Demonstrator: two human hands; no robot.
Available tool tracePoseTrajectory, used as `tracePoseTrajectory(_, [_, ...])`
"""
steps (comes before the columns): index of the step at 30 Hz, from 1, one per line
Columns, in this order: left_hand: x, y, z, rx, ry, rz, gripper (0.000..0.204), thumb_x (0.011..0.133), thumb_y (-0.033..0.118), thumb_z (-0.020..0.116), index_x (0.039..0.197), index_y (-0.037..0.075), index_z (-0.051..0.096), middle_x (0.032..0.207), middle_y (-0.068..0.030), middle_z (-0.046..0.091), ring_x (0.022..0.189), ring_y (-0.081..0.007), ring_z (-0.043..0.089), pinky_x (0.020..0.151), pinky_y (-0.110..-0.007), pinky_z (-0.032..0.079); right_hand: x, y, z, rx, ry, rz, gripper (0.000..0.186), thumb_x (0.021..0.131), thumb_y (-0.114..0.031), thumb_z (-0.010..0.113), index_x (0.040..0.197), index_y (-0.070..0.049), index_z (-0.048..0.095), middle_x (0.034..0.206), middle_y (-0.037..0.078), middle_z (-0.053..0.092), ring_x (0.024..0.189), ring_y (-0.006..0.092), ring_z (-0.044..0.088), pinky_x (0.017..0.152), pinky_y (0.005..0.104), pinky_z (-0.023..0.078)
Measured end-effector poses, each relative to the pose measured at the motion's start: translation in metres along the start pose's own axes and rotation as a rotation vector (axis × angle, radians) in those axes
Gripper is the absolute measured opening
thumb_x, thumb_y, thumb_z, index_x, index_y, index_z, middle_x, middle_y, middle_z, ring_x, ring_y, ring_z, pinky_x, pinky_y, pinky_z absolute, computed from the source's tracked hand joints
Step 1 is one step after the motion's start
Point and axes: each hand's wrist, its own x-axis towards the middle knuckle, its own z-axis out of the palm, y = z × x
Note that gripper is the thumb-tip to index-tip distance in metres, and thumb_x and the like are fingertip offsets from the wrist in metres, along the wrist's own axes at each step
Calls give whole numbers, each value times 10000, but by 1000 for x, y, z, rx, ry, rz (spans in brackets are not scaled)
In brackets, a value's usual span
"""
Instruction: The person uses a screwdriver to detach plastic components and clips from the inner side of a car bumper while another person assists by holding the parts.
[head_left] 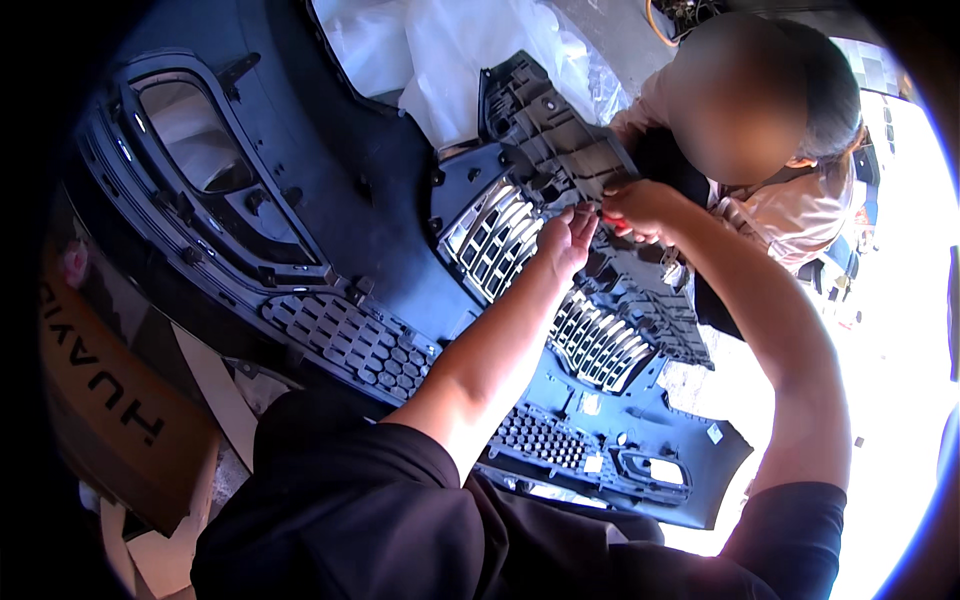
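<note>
Left edge: one cardboard box (130,400) near one dark bumper (390,220), which runs left to near right; bright floor (890,420) lies open past its right end. Left hand (568,242) over the slatted grille (605,345), grip half-uncurled, cannot tell if holding. Right hand (648,212), grip clenched on one red item (612,222) at the dark panel (560,130). One co-worker (800,200) crowds the panel's far right edge. Mesh inserts (345,335): two.
</note>
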Motion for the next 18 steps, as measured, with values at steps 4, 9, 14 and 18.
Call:
tracePoseTrajectory(4, [9, 4, -1, -2, -22, 34, 204, 1095, 131, 465, 1089, 13, 632, 1036, -122, 750, 1013, -226, 728, 1033, -385, 577, -23, 0, 7, -675, 346, -517, 286, 959, -254, 671, 1195, -96, 702, 1038, 158, 729, 869, 250, 710, 760, 374, 562])
tracePoseTrajectory(9, [-1, -5, 6, -26, 18, 2, 193, 1094, 133, 477, 1078, 12, 627, 1043, -114, 735, 1019, -226, 717, 1029, -395, 580, -15, 30, 5, -1024, 448, -877, 325, 945, -262, 684, 1226, -98, 683, 1120, 153, 723, 976, 296, 704, 830, 417, 564])
tracePoseTrajectory(14, [-2, -2, 13, -88, -34, -17, 199, 1093, 154, 491, 1081, 8, 625, 1037, -113, 742, 1022, -230, 726, 1032, -398, 577, 4, -23, -21, -175, 0, 69, 317, 966, -305, 681, 1190, -87, 735, 943, 141, 750, 848, 315, 725, 769, 404, 562])
tracePoseTrajectory(18, [-4, -5, 19, -83, -1, -1, 190, 1092, 129, 475, 1085, 2, 616, 1057, -127, 730, 1031, -241, 719, 1054, -400, 563, 7, -4, -16, -319, 91, -187, 334, 966, -367, 667, 1123, -86, 759, 918, 148, 759, 870, 321, 737, 765, 409, 563])
